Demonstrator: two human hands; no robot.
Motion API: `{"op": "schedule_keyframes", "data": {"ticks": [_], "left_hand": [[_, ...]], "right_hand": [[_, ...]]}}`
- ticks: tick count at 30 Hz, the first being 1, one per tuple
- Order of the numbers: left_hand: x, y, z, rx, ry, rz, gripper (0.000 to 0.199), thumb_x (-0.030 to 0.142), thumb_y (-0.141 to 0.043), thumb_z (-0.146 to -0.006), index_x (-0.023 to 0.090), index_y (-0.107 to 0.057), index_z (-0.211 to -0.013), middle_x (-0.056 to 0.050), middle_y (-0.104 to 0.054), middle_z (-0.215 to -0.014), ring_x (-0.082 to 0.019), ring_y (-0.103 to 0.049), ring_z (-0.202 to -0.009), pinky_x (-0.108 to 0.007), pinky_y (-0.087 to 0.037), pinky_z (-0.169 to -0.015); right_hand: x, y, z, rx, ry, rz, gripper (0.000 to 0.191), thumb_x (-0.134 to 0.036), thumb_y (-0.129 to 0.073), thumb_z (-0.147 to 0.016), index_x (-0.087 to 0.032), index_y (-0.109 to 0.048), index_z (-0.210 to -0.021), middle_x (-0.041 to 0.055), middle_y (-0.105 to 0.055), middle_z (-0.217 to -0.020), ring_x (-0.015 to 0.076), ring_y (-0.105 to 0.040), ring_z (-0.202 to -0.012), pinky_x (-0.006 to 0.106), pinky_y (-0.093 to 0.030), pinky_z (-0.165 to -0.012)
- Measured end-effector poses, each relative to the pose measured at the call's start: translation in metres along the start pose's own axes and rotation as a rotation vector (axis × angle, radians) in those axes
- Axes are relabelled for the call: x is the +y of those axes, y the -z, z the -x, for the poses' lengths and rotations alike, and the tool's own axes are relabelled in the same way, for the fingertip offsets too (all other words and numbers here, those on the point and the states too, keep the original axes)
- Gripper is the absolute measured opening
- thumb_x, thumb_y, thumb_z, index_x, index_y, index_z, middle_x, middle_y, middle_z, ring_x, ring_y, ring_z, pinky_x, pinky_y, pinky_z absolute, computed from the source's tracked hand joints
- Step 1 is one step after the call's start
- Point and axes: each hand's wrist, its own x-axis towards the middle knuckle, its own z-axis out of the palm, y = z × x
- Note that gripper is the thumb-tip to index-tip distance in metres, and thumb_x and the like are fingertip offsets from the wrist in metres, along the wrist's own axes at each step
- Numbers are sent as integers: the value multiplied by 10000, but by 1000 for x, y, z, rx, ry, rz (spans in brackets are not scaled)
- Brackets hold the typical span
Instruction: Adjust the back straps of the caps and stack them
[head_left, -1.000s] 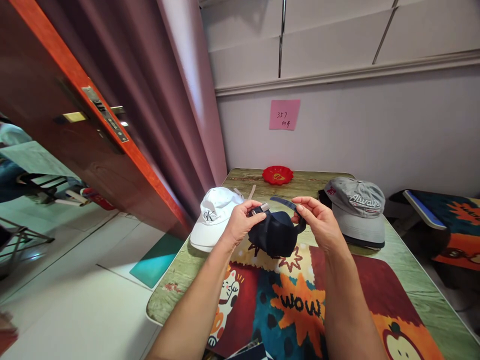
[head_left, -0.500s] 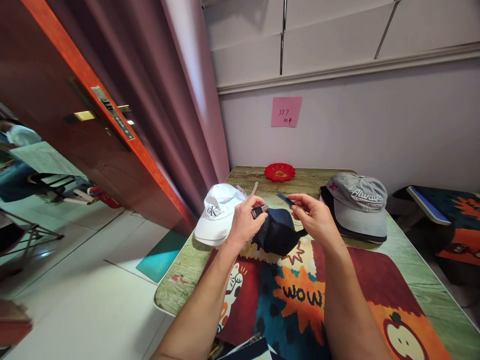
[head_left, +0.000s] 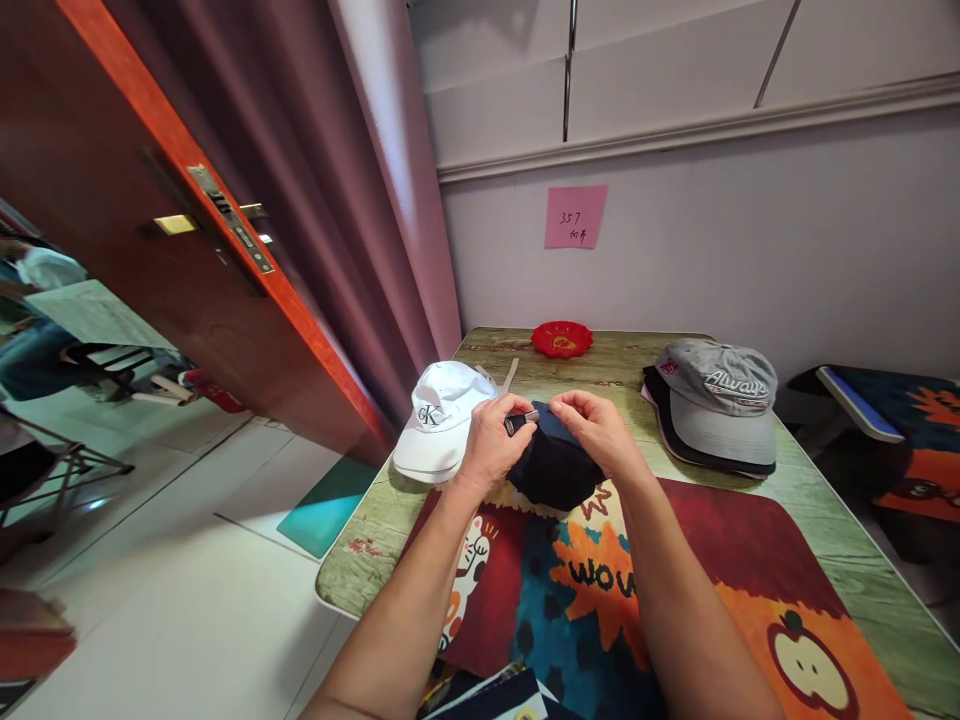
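A dark navy cap (head_left: 556, 472) is held just above the patterned mat (head_left: 540, 620). My left hand (head_left: 493, 440) is closed on the cap's back strap, where a small metal buckle (head_left: 531, 415) shows at the fingertips. Close to that buckle, my right hand (head_left: 598, 428) pinches the loose end of the strap, mostly covered by the fingers. Just left of my left hand rests a white cap (head_left: 442, 405) with CK lettering and a pale strap sticking up. Stacked caps lie to the right, a grey "Always" cap (head_left: 724, 400) on top.
A red scalloped dish (head_left: 562, 340) stands at the back of the wood-patterned table (head_left: 360, 550). Behind it a pink note (head_left: 575, 217) is stuck to the wall. An open door (head_left: 247, 350) and a curtain are at left. Dark printed items lie at the near edge.
My right hand has moved left with the strap end, up to the buckle by my left hand. The strap end, visible before, is now mostly covered. The view has shifted slightly.
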Motion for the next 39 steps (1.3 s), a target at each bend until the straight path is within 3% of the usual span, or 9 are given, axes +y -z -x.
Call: {"op": "schedule_keyframes", "data": {"ticks": [5,8,12,17,22,27,31,35,39], "left_hand": [[4,-3,-1,-4,-135,-182,115,149,-655,-821,225,-648,-906,-24,-732,-914,-218,-639,-904,-421,-401,-989],[4,-4,-1,-11,-250,-351,66,172,-632,-873,228,-638,-907,-30,-719,-900,-227,-635,-918,-416,-393,-968],[5,-6,0,-2,-385,-599,83,160,-579,-908,208,-646,-920,-67,-689,-864,-246,-607,-888,-389,-400,-826],[3,-10,3,71,-409,-673,107,153,-554,-929,194,-648,-901,-82,-682,-877,-242,-590,-862,-372,-402,-751],[-7,-8,6,104,-346,-528,172,163,-492,-966,192,-662,-951,-90,-670,-918,-217,-611,-888,-325,-463,-799],[-12,-6,6,102,-206,-219,124,200,-544,-936,211,-661,-974,-62,-664,-910,-170,-621,-791,-285,-507,-755],[-15,-7,6,65,-122,45,94,229,-624,-889,207,-686,-956,-59,-685,-974,-154,-649,-799,-271,-547,-746],[-24,-12,5,92,8,237,125,242,-681,-842,193,-705,-954,-50,-725,-931,-169,-695,-818,-290,-581,-780],[-30,-16,5,93,47,334,157,249,-704,-825,189,-719,-970,-52,-748,-935,-179,-714,-830,-311,-592,-810]], "right_hand": [[2,-6,0,-158,-33,-24,427,-579,-693,-777,-157,-710,-838,-32,-544,-601,98,-381,-527,235,-265,-483],[3,-7,-1,-107,-49,-75,449,-612,-707,-746,-166,-652,-759,-48,-500,-556,89,-354,-490,235,-252,-465],[4,-11,-2,-58,-44,-87,450,-612,-710,-752,-173,-615,-719,-35,-514,-561,88,-372,-482,234,-270,-454],[5,-12,-2,-57,-47,-99,411,-571,-718,-767,-166,-649,-767,-9,-595,-633,89,-450,-503,224,-332,-463],[7,-1,-3,55,-80,-137,317,-462,-731,-747,-190,-635,-878,37,-698,-784,141,-610,-604,227,-427,-488],[4,7,-1,55,-13,106,144,-333,-650,-788,-210,-624,-856,17,-717,-757,125,-559,-537,245,-393,-510],[-3,5,3,13,47,149,201,-399,-631,-831,-199,-654,-831,29,-712,-756,151,-582,-639,261,-406,-585],[-6,2,4,9,-1,169,283,-464,-627,-840,-184,-665,-815,19,-681,-692,141,-551,-598,255,-378,-568],[-7,1,4,1,-37,199,305,-481,-618,-840,-183,-656,-787,8,-663,-660,123,-507,-560,241,-339,-533]]}}
